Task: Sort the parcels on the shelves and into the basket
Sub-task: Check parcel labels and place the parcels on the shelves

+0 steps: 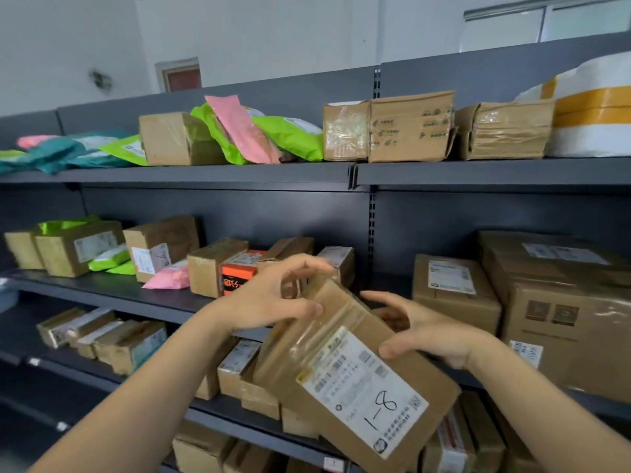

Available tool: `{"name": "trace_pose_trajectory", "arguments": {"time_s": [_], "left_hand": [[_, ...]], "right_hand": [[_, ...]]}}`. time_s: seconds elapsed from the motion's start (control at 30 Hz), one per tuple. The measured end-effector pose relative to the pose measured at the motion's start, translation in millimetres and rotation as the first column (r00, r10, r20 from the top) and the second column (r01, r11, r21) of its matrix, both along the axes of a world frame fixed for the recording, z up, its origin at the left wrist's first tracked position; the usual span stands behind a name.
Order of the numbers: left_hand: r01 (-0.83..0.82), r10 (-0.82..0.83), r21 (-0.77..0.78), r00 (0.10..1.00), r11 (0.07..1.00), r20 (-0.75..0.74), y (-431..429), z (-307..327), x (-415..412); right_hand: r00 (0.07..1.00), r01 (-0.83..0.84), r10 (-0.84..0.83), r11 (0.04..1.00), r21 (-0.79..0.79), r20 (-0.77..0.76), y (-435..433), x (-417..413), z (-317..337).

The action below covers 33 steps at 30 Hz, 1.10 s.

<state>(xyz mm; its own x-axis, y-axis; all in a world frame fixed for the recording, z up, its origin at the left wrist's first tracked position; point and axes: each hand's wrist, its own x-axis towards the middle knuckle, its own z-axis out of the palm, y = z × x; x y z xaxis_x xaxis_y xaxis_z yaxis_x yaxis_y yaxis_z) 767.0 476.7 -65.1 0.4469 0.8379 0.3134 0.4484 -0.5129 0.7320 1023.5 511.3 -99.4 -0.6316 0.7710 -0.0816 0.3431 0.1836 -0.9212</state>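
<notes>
The cardboard parcel (358, 397) marked "1-8" is held tilted in the air before the middle shelf (102, 290), its upper edge near a small box (338, 264). The left hand (273, 302) grips its top corner, fingers curled over the edge. The right hand (433, 332) pinches its right edge, thumb on the face. Bare shelf shows between the small box and a larger box (450, 295).
</notes>
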Motion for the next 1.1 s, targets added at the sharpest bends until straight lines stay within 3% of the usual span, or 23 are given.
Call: {"name": "trace_pose_trajectory", "arguments": {"time_s": [0.13, 0.23, 0.33, 0.43, 0.6, 0.77, 0.93, 1.03, 1.1], "left_hand": [[-0.265, 0.265, -0.016, 0.964, 0.964, -0.005, 17.1, -21.6, -10.6], [-0.323, 0.352, -0.166, 0.917, 0.932, 0.188, 24.8, -41.8, -9.5], [-0.267, 0.356, -0.338, 0.904, 0.902, 0.235, 35.3, -59.6, -4.4], [-0.074, 0.209, -0.435, 0.939, 0.897, 0.273, 50.2, -67.9, 9.7], [0.155, 0.021, -0.408, 0.918, 0.9, 0.395, 83.4, -70.9, 24.8], [0.176, 0.027, -0.387, 0.884, 0.905, 0.466, 124.3, -71.7, 8.4], [0.038, 0.076, -0.331, 0.943, 0.943, 0.325, 149.1, -94.5, 0.0], [-0.047, 0.092, -0.222, 0.977, 0.974, 0.194, 159.3, -103.4, -3.4], [-0.065, 0.077, -0.109, 0.991, 0.992, 0.109, 161.3, -103.4, -6.0]], "right_hand": [[0.932, 0.307, -0.32, 0.946, -0.102, -0.171, 0.1, 4.1, -9.2], [0.782, 0.45, -0.517, 0.855, -0.259, -0.349, 2.4, 5.3, -9.4], [0.618, 0.529, -0.655, 0.756, -0.386, -0.435, 10.7, -3.6, -1.3], [0.485, 0.633, -0.759, 0.648, -0.423, -0.435, 22.1, -19.9, 7.6], [0.327, 0.769, -0.844, 0.5, -0.399, -0.426, 43.8, -46.9, 22.2], [0.39, 0.851, -0.885, 0.452, -0.267, -0.256, 71.8, -71.3, 33.7], [0.436, 0.876, -0.889, 0.455, -0.16, -0.138, 86.4, -91.6, 32.1], [0.448, 0.887, -0.893, 0.45, -0.102, -0.041, 90.9, -99.4, 19.9], [0.413, 0.905, -0.908, 0.418, 0.08, 0.073, 95.6, -99.2, 8.4]]}}
